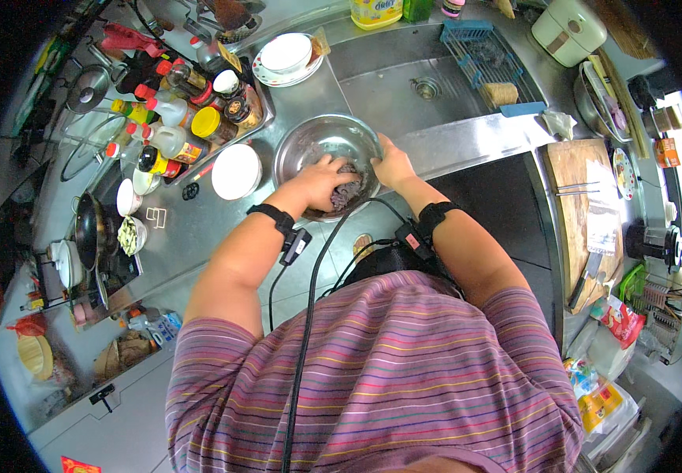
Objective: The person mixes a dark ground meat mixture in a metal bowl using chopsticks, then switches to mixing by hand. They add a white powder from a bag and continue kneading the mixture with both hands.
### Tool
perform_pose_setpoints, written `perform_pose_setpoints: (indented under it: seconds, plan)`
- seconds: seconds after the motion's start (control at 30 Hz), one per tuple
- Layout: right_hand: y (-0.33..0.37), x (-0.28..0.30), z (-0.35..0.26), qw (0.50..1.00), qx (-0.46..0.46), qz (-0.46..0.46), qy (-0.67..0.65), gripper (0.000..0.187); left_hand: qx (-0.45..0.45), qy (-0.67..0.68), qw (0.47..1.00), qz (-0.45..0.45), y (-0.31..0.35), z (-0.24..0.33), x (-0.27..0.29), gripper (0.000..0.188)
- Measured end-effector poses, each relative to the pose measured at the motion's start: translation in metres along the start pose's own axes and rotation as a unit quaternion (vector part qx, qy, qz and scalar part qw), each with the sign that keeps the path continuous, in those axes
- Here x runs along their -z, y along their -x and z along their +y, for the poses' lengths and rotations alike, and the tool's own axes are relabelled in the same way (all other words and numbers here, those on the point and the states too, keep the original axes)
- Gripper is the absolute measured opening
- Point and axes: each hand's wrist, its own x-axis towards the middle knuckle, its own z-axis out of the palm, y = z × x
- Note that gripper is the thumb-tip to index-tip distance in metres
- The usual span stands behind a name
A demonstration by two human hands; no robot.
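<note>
Bottles and jars point(208, 124), assorted, clustered on the metal table point(207, 225). White bowl point(236, 171), one, beside them. Left hand point(323, 183): fingers spread, pressed on a dark, clumped mass point(347, 191) inside the steel bowl point(319, 132), near the table's front edge. Right hand point(393, 164): closed on that bowl's right rim. Sink point(384, 85), steel, behind. Wooden board point(572, 217), far right, bearing a cleaver point(598, 236).

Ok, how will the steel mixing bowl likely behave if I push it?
The steel mixing bowl is likely stiff, being shiny metal. Its smooth wall may feel slippery, though the right hand holds its rim. Its near rim appears to overhang the counter, so it might tip if drawn closer.
</note>
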Motion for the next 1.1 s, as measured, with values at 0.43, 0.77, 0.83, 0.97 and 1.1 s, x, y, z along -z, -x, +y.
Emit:
perform_pose_setpoints:
  seconds: [0.43, 0.77, 0.83, 0.97, 1.1]
  plan:
    - [0.009, -0.011, -0.002, 0.994, -0.071, -0.05, 0.06, 0.057, 0.202, 0.247, 0.932, 0.17, -0.041, -0.024, -0.037, 0.038]
    - [0.004, -0.011, -0.003, 0.998, 0.005, -0.006, 0.069, 0.04, 0.233, 0.132, 0.956, 0.12, -0.052, 0.012, -0.004, 0.049]
    - [0.001, -0.009, -0.003, 0.996, -0.004, -0.001, 0.084, 0.039, 0.141, 0.099, 0.976, 0.13, -0.048, 0.026, -0.005, 0.05]
    - [0.001, -0.008, -0.002, 0.997, -0.003, 0.007, 0.08, 0.04, -0.001, 0.04, 0.999, 0.021, -0.024, 0.025, -0.005, 0.041]
    - [0.001, -0.01, -0.002, 0.998, -0.021, 0.006, 0.064, 0.043, -0.097, -0.017, 0.995, 0.009, 0.001, 0.012, -0.004, 0.042]
